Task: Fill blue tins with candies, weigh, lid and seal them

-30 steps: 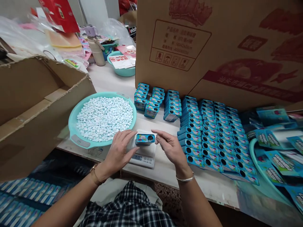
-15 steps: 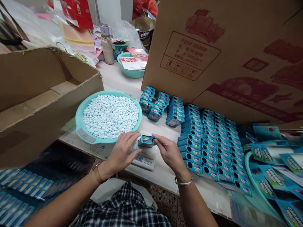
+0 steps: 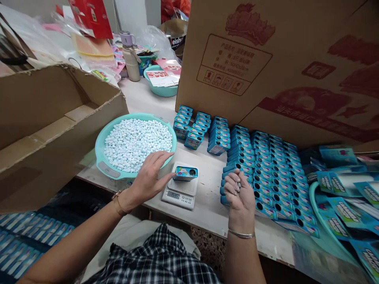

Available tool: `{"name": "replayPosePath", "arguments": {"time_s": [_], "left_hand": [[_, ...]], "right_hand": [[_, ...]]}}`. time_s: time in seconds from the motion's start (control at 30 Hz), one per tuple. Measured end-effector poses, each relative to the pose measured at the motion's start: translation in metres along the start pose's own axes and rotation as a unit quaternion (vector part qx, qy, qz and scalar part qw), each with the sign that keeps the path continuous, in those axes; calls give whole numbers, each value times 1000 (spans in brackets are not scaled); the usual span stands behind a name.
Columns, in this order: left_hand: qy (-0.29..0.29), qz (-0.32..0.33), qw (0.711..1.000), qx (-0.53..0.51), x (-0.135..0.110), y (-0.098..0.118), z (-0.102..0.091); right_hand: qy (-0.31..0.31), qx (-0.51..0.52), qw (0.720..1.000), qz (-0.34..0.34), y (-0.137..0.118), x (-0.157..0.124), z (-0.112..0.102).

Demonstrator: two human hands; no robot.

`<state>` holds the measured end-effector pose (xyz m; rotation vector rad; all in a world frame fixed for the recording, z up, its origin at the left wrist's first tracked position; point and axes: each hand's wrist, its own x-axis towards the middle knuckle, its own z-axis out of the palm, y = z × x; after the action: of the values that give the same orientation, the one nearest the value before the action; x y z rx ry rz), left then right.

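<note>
A small blue box (image 3: 186,172) with a round dark hole in its top stands on the white digital scale (image 3: 179,198), whose display is lit. My left hand (image 3: 152,175), fingers stretched and apart, hovers between the scale and the teal bowl (image 3: 104,163) of pale blue and white candies (image 3: 137,144). Nothing is in it. To the right of the scale, my right hand (image 3: 240,193) is turned palm up with curled fingers. A small greyish-blue candy (image 3: 239,184) shows at its fingertips; whether more lie in the palm is hidden.
Rows of upright blue boxes (image 3: 263,173) fill the table's right side, before a large carton (image 3: 233,75). An open cardboard box (image 3: 97,122) is at left. Flat blue packs lie in a teal basin (image 3: 318,205) at far right. A bottle (image 3: 132,63) stands behind.
My right hand has left the box on the scale and moved right, turning palm up with fingers curled. My left hand has drawn back slightly from the box and lifted.
</note>
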<state>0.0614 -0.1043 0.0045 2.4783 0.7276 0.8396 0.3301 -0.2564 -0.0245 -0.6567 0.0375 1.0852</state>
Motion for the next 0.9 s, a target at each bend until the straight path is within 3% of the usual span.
{"name": "replayPosePath", "arguments": {"time_s": [0.17,0.3,0.43,0.7,0.9], "left_hand": [[-43,33,998,35,17,10,10],[-143,61,982,104,32,16,35],[-239,105,953,153,56,8,55],[-224,112,935,252,129,-31,62],[-254,180,897,314,157,-55,80]], "right_hand": [[8,48,998,38,14,0,-18],[-2,10,998,54,24,1,-17],[-16,12,998,65,28,2,-15],[-17,46,997,55,21,-1,-34],[-18,39,998,48,21,-3,-48]]}}
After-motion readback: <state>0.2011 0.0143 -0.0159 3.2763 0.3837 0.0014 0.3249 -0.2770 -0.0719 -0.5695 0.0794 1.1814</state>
